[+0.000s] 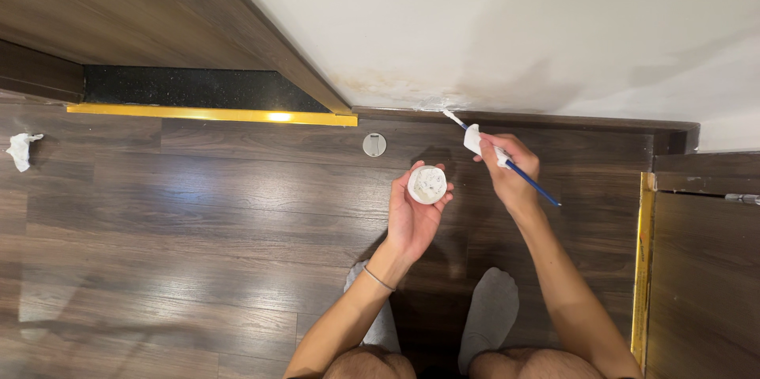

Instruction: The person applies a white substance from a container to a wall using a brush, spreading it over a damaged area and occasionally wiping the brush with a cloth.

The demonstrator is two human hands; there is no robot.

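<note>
L hand [413, 217] is cupped, palm up, fingers closed round a small round white tub [427, 185], held above the wood floor [198, 213] just in front of the knees; R hand [511, 169] is pinched shut on a thin blue-handled brush [507, 161] w/ a bit of white paper wrapped at the grip; brush tip touches the white patch where wall [514, 22] meets the dark baseboard [554, 120]; a round lid [374, 144] lies on the floor near the baseboard, left of the tub; crumpled tissue [22, 149] sits far left; brass threshold strip [210, 114] runs along the doorway; two grey socks [491, 308] below.
</note>
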